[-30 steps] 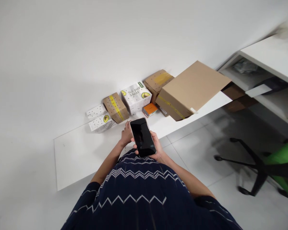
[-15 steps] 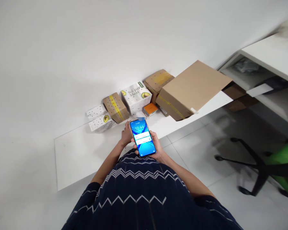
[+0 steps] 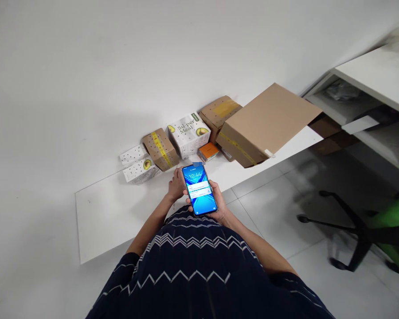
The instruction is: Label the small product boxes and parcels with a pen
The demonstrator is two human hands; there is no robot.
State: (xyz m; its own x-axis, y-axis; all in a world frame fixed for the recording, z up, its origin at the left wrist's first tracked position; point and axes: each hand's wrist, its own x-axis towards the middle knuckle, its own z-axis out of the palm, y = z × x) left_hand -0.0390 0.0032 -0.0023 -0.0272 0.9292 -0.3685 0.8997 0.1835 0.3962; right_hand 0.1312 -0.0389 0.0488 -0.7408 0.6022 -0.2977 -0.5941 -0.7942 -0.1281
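Observation:
A smartphone (image 3: 201, 189) with a lit blue screen reading 10:44 lies in my right hand (image 3: 218, 201), whose fingers wrap round from beneath and show at its left edge. Close against the phone's upper left side is my left hand (image 3: 176, 185), its fingers curled. The phone hides part of those fingers, so I cannot tell what they hold, if anything. Just beyond the phone's top sits a small orange box (image 3: 208, 151). A white Super Meal carton (image 3: 189, 137) with avocado pictures stands behind it.
Along the white table (image 3: 106, 217) by the wall stand a taped brown box (image 3: 160, 150), white dotted boxes (image 3: 138, 170), another brown box (image 3: 219, 108) and a large cardboard box (image 3: 269, 122). A white shelf unit (image 3: 372, 88) and a green wheeled chair (image 3: 362, 235) are at right.
The phone has shifted slightly to the right and tilted a little in my right hand. My left hand stays almost in place beside it.

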